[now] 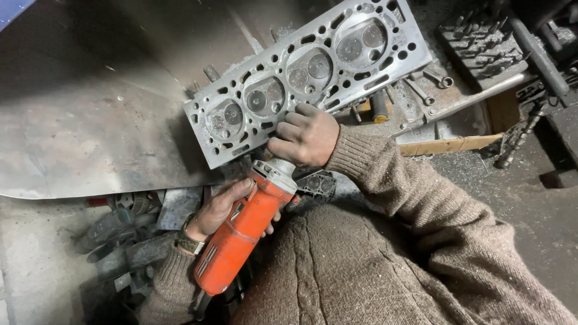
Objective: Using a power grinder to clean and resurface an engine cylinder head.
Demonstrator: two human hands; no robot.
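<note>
A grey metal cylinder head (313, 66) with several round chambers and valves lies tilted across the middle. An orange angle grinder (241, 235) points up at its lower edge. My left hand (220, 207) wraps around the grinder's orange body. My right hand (304, 137) is closed over the grinder's grey front end, right against the cylinder head's edge. The grinder's disc is hidden under my right hand.
A large sheet of bare metal (90, 132) lies at the left. Wrenches and sockets (421, 84) lie in a cardboard box (457, 144) at the right. Dirty metal parts (132, 235) pile up at lower left. A dark tool tray (481, 48) sits top right.
</note>
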